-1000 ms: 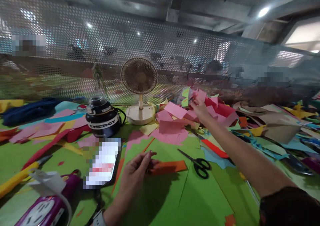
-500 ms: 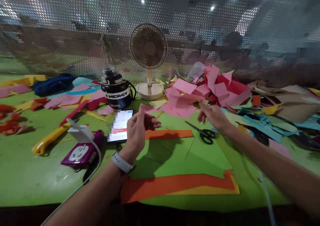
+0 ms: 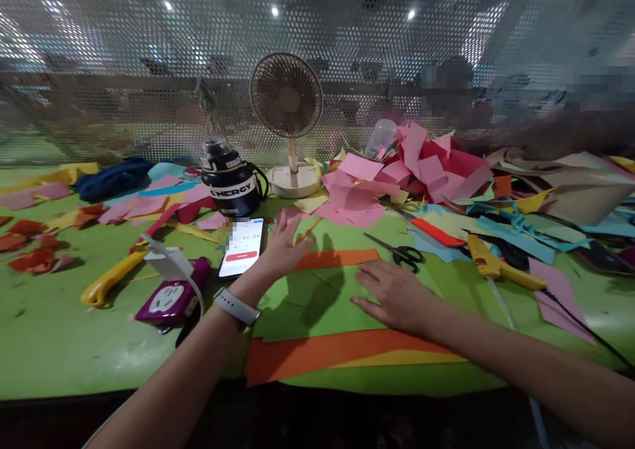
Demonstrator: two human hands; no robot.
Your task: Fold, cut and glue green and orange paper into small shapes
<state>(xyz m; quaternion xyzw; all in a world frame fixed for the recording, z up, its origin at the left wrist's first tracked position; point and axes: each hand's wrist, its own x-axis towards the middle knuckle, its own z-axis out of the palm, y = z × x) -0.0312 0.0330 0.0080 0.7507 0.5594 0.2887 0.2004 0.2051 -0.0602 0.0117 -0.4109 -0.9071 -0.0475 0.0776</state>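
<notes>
My left hand (image 3: 285, 244), with a pale watch band on its wrist, is open with fingers spread beside the lit phone (image 3: 244, 247), near the left end of an orange paper strip (image 3: 332, 258). My right hand (image 3: 389, 293) is open, fingers apart, over the right part of the green paper (image 3: 317, 303). Black scissors (image 3: 403, 254) lie just beyond that hand. Along the near edge runs a wider orange strip (image 3: 307, 358) with a yellow piece (image 3: 397, 358) partly over or beside it.
A dark bottle (image 3: 231, 188) and a fan (image 3: 294, 178) stand at the back. Pink paper scraps (image 3: 354, 194) are heaped behind the scissors. A yellow glue gun (image 3: 501, 267) lies at right; a purple power socket (image 3: 171, 300) and a yellow-handled tool (image 3: 112, 280) at left.
My right hand has come down and left, nearer to me, over the green paper, uncovering the glue gun. The fingers of my left hand have spread. The view has shifted slightly.
</notes>
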